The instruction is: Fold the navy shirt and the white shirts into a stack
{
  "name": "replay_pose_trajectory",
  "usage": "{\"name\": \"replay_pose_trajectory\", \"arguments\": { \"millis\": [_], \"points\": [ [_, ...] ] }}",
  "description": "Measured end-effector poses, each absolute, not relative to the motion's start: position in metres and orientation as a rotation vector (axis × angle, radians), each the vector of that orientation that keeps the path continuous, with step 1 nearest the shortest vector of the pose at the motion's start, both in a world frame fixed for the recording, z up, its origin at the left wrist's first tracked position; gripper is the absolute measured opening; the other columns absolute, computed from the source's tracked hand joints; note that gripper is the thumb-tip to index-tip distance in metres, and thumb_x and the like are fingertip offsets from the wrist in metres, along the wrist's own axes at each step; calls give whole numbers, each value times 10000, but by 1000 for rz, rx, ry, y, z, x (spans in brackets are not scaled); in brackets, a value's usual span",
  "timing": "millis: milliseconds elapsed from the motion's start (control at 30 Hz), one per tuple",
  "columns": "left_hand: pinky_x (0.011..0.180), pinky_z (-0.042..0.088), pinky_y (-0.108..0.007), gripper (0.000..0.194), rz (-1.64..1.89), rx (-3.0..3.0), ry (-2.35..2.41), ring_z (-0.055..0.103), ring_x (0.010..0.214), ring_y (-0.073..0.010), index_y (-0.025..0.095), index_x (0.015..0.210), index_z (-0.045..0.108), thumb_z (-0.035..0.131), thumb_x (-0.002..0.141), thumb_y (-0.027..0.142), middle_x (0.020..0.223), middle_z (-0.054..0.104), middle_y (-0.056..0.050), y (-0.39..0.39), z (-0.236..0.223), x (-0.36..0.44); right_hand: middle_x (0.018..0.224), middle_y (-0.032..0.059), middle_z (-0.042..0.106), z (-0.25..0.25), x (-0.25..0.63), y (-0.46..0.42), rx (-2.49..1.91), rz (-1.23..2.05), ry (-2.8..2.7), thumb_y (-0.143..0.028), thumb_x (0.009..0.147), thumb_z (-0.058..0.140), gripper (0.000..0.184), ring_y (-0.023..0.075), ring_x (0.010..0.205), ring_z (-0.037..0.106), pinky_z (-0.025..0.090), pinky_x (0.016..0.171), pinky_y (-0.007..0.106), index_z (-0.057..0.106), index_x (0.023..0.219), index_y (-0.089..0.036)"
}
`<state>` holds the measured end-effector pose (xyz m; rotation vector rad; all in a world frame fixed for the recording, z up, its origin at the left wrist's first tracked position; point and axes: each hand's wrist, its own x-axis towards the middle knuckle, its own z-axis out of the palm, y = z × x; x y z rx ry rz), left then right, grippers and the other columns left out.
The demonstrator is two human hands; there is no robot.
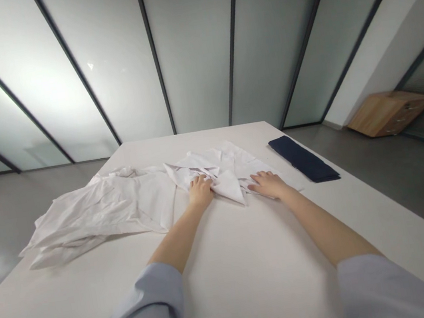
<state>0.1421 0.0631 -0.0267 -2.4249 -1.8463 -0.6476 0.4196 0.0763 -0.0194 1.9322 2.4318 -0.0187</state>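
A rumpled white shirt (111, 206) lies spread across the middle and left of the white table, its collar-like flaps bunched near the centre. My left hand (200, 190) is at these flaps, fingers bent over the fabric and seemingly gripping it; the fingertips are partly hidden in the folds. To the right, my right hand (267, 185) rests palm down on a flatter part of the white fabric, with its fingers stretched out and apart. A pointed flap of cloth lies between the two hands.
A folded navy cloth (303, 158) lies by the right edge of the white table (252, 270). Beyond the far edge stands a frosted glass wall (195, 50) with dark frames. A wooden cabinet (388, 112) is on the floor at the right.
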Motion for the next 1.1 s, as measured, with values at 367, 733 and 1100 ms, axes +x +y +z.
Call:
{"name": "replay_pose_trajectory", "arguments": {
  "millis": [367, 733, 1100],
  "points": [
    [859, 483, -369, 326, -716, -2444, -2114, 657, 1009, -283, 191, 1143, 581, 517, 824, 159, 1024, 704, -134, 73, -29, 126, 896, 72, 698, 2, 335, 36, 1037, -377, 2997, -440, 887, 541, 325, 249, 935, 609, 419, 900, 362, 744, 804, -200],
    [839, 509, -334, 254, -1549, -2281, -2288, 651, 976, -206, 195, 1024, 622, 413, 891, 250, 1031, 712, -71, 90, -33, 114, 1429, 179, 450, -13, 315, 72, 1436, -222, 3063, -471, 834, 578, 596, 343, 1335, 353, 267, 1087, 521, 522, 1345, -169],
    [1008, 427, -377, 334, -1125, -2571, -1742, 573, 1129, -239, 209, 1089, 621, 601, 826, 413, 1159, 649, -87, 73, -33, 127, 1458, 239, 397, -32, 338, 113, 2341, -164, 2253, -650, 904, 262, 749, 472, 1359, 258, 225, 1010, 693, 512, 1362, -112]
  ]
}}
